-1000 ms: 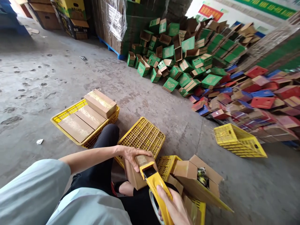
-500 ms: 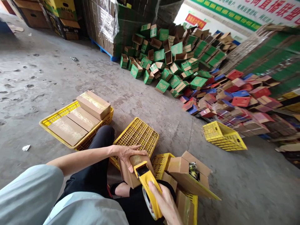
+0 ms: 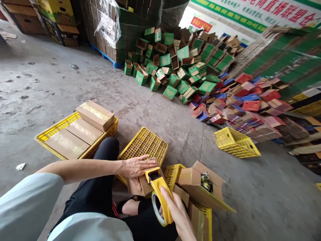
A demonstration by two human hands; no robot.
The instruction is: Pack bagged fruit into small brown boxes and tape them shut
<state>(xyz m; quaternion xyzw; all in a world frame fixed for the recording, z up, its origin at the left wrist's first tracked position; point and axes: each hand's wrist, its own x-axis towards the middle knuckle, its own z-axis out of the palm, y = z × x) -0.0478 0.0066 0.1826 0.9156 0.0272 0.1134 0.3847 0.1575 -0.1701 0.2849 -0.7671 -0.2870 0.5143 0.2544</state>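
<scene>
On the concrete floor, between the seated person's knees, a small brown carton (image 3: 140, 184) rests against an upturned yellow crate (image 3: 144, 145). The step in hand looks like taping the carton shut. The left hand (image 3: 136, 166) lies flat on its top, fingers (image 3: 147, 163) straight and close together, pressing the flaps down rather than gripping. The right hand (image 3: 175, 209) is wrapped around the handle of a yellow tape gun (image 3: 157, 192), fingers curled tight on it, with the gun's head touching the carton's near top edge just beside the left fingertips.

The next move, by the look of it, calls for drawing the gun along the seam while the left hand keeps the flaps closed and clears out of the tape's path, since the fingers sit right next to the gun's head.

Just right of the gun stands an open box (image 3: 200, 187) with dark contents showing. To the left, a tray (image 3: 45, 136) holds sealed cartons (image 3: 82, 129). Farther back lies a heap of green boxes (image 3: 175, 67), with red and blue boxes (image 3: 250, 105) beside it.
</scene>
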